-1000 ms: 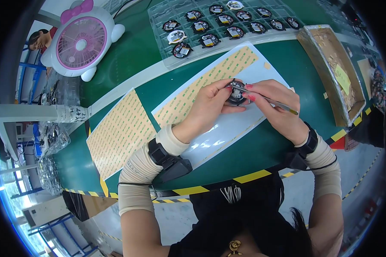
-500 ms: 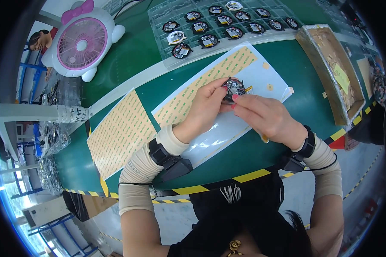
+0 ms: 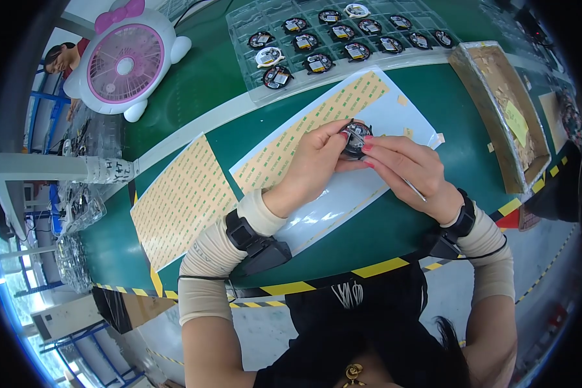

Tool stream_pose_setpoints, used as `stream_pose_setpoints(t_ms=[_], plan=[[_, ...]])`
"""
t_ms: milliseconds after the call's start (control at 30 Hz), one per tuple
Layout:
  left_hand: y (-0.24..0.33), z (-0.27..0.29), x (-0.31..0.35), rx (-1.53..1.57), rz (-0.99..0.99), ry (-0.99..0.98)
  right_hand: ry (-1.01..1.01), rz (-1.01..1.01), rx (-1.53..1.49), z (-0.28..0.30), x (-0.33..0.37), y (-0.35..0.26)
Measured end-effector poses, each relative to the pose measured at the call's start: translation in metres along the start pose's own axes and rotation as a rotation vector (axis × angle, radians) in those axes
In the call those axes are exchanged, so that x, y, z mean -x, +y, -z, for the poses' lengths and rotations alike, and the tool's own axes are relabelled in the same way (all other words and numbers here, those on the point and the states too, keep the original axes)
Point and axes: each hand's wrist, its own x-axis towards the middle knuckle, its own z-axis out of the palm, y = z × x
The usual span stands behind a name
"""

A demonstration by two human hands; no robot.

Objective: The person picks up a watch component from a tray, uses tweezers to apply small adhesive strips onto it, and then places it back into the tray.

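Observation:
My left hand (image 3: 310,161) grips a round black watch case (image 3: 357,147) by its edge, thumb on top. Its open face, showing small electronic parts, is turned up. Close against it, my right hand (image 3: 410,161) pinches a slim silver tool (image 3: 418,191), whose rear end sticks out below the fingers. The tool's front end reaches the inside of the case; fingers partly hide it, and I cannot make out its exact kind. Beneath both hands lies a white sheet (image 3: 333,216) with a strip of tan, green-printed adhesive backing (image 3: 265,165) along its left side.
Another tan adhesive sheet (image 3: 184,200) lies to the left. Beyond the hands, a clear plastic tray (image 3: 255,68) holds several similar watch cases. At right stands a cardboard box (image 3: 465,71) with tan scraps inside. A pink-and-white fan (image 3: 124,64) stands at the far left.
My right hand has turned, so the silver tool's rear end now shows below its fingers. The watch case has shifted slightly, still in my left hand.

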Motion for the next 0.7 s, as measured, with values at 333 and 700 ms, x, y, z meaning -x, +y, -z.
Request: stream_pose_setpoints(t_ms=[333,700], plan=[[-0.002,0.006,-0.004,0.111,-0.009,0.014,-0.099,0.116,0.145,-0.001,-0.001,-0.002],[0.009,0.005,-0.002,0.350,-0.081,-0.089,0.103,0.003,0.002,0.000,-0.004,0.001]])
